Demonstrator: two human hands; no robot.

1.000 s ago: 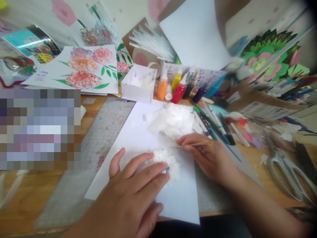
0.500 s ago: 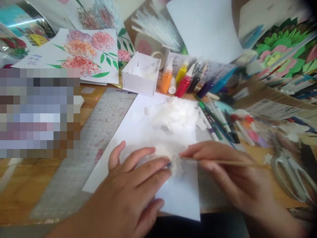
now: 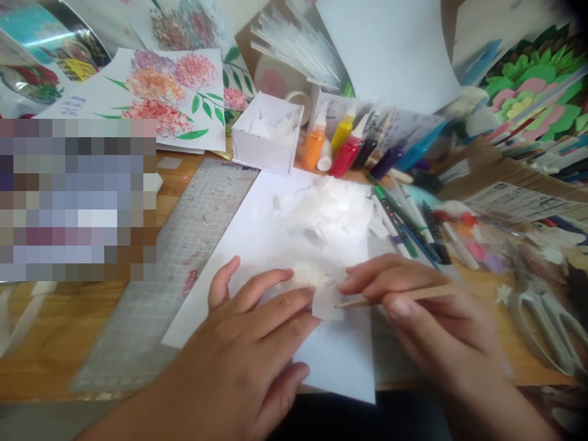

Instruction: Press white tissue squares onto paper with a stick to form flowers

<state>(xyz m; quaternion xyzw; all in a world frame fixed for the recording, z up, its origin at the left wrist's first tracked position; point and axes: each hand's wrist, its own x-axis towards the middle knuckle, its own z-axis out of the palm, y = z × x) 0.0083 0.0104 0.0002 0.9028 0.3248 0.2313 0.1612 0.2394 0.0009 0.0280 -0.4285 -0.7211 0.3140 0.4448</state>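
A soft, ruffled white bunch [image 3: 309,274] sits on a smooth white sheet of paper [image 3: 331,361], in the middle of our clock. At seven o'clock is the left hand [image 3: 261,334], its fingers spread wide, with the tips at the bunch. Just past three, the right hand [image 3: 411,306] pinches a thin wooden stick [image 3: 372,301]. The stick's tip seems to touch a flat, thin white square [image 3: 327,309] beside the left fingertips.

At one o'clock is a fluffy heap of white scraps [image 3: 335,211]. The sheet lies partly on a scratched grey mat with squares [image 3: 184,226], on a shiny brown wooden worktop [image 3: 39,367]. Near twelve stands a round orange squeeze bottle [image 3: 313,150]. Grey-handled scissors [image 3: 523,315] lie at three. A layered green and pink flower [image 3: 526,101] is at two.
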